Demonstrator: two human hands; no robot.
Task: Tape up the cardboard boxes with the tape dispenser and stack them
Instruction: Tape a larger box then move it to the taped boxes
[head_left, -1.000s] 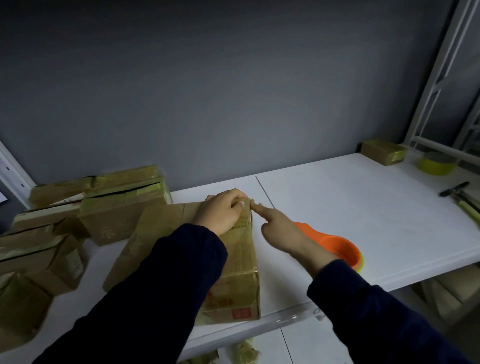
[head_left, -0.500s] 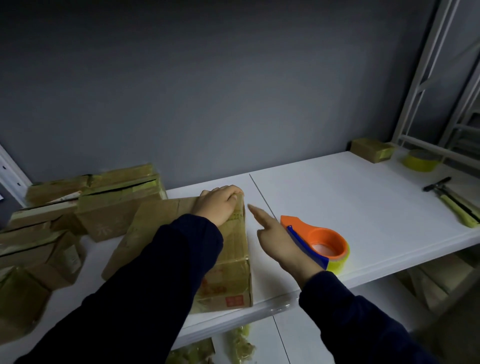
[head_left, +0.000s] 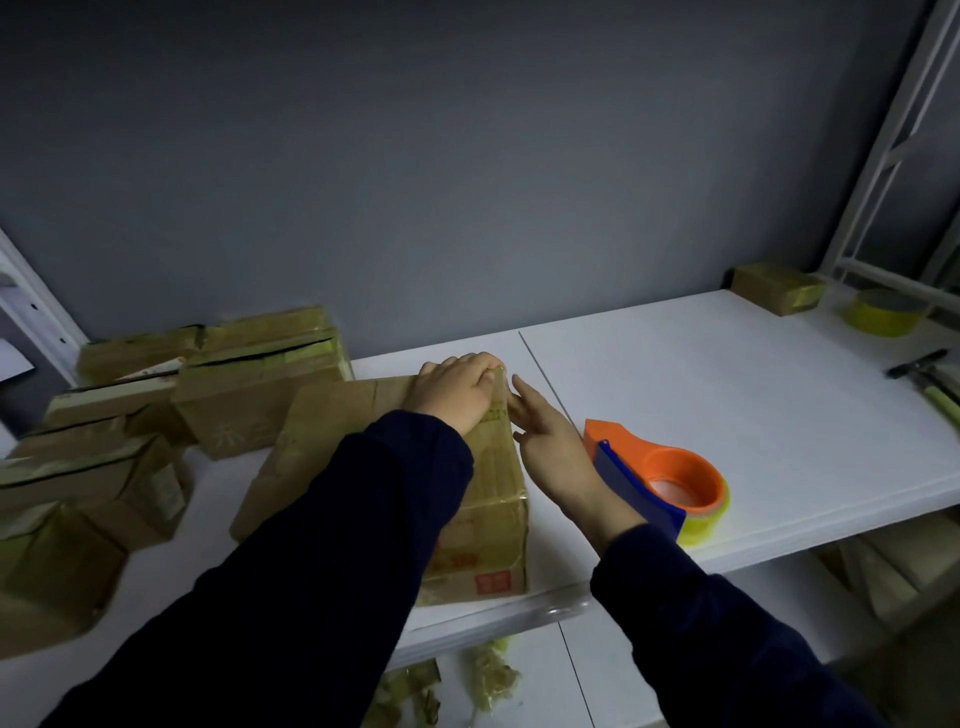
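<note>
Left hand (head_left: 454, 391) curls over the closed cardboard box (head_left: 491, 525) (contents hidden); right hand (head_left: 555, 448), fingers straight, touches its side.

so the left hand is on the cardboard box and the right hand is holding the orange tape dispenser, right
Not quite. In the head view the left hand is on the cardboard box, but the right hand holds nothing: its straight fingers touch the box's side, and the orange tape dispenser lies on the white shelf beside it.

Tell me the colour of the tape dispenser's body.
The tape dispenser is orange with a blue side plate; head view.
</note>
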